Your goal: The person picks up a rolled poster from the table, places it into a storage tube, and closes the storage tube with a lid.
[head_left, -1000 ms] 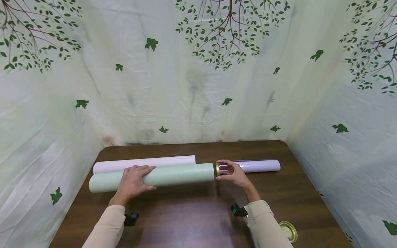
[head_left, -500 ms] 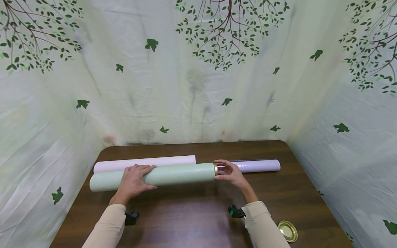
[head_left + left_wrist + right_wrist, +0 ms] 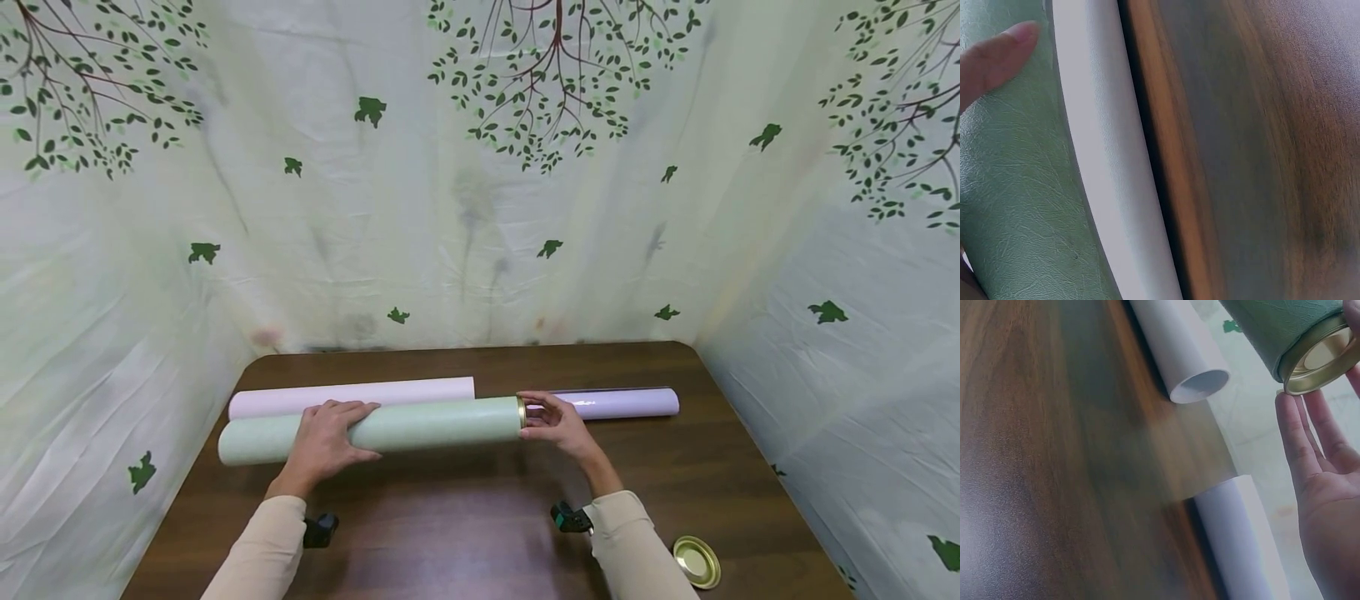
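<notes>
A pale green tube (image 3: 442, 421) with a leathery texture lies across my view, raised toward its right end. My left hand (image 3: 326, 437) grips it left of the middle, fingers over the far side and thumb on the near side. At its right end sits a gold metal cap (image 3: 1319, 359), recessed in the centre, its rim against the tube's edge. My right hand (image 3: 555, 425) holds that cap by the rim between fingertips and thumb. In the left wrist view, one fingertip (image 3: 1019, 34) rests on the green surface.
A pale pink-white roll (image 3: 352, 396) lies behind the green tube; its open end shows in the right wrist view. A glossy lilac roll (image 3: 622, 402) lies to the right. Another gold lid (image 3: 697, 561) lies on the brown wooden table (image 3: 442, 533) near my right sleeve. Leaf-printed curtains (image 3: 465, 208) surround it.
My right hand has moved slightly left, bringing the gold cap from a small gap up against the green tube's end. My left hand has stayed in place on the tube.
</notes>
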Demonstrator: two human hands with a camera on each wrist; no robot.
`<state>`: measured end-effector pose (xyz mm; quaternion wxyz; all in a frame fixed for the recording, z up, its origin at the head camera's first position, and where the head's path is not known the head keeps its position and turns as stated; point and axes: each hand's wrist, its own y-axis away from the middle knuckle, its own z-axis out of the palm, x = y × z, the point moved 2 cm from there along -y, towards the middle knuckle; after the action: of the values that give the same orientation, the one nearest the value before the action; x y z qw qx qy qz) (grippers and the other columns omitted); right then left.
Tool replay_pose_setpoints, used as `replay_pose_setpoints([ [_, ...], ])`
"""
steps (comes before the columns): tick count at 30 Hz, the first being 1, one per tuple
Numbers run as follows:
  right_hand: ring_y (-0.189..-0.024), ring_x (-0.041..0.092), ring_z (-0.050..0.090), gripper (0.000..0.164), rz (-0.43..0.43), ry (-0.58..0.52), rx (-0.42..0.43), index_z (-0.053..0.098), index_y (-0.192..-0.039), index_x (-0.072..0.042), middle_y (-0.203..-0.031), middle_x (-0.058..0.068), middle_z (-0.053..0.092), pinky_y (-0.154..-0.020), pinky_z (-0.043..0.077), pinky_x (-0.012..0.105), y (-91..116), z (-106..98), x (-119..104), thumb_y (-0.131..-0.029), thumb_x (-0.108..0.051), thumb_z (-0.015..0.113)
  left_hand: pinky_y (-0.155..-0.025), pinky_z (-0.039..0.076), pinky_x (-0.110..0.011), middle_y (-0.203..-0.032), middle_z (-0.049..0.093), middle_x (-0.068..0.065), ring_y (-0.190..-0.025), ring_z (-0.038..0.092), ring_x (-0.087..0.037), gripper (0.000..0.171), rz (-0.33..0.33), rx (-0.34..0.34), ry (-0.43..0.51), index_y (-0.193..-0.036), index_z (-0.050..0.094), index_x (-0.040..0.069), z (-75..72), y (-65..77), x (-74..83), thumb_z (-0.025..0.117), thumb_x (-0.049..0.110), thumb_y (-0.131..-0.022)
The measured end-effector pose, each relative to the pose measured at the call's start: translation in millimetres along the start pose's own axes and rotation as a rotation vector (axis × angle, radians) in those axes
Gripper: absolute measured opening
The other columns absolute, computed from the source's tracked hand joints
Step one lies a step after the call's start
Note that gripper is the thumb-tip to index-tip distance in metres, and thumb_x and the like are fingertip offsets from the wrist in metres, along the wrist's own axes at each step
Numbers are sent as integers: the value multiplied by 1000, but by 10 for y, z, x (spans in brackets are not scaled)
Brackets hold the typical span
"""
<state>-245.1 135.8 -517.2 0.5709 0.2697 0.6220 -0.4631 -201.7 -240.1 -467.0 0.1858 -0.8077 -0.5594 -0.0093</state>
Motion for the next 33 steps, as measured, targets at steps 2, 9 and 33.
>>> replay_pose_setpoints([
  [2,-105,22,61,70,11,0,5,45,-130,17,-117,5,60,-87,52,30,15,0,4,-73,0,81,-85,35,-55,-116,67,-10,-105,56,-34,76,1,-2,-1,-123,67,13,4,-3,9,91,41,-57],
  [9,-107,26,61,66,51,35,19,46,-133,13,-123,11,58,-80,54,30,40,0,-38,-75,4,77,-85,34,-55,-116,67,-12,-106,56,-35,76,-4,-1,15,-123,67,12,16,-2,20,90,41,-57],
  [33,-99,22,62,63,75,104,-1,49,-132,12,-116,4,60,-77,55,30,49,3,-67,-76,2,77,-83,35,-53,-109,70,-8,-100,58,-31,75,11,18,28,-119,69,12,3,14,19,92,39,-52],
])
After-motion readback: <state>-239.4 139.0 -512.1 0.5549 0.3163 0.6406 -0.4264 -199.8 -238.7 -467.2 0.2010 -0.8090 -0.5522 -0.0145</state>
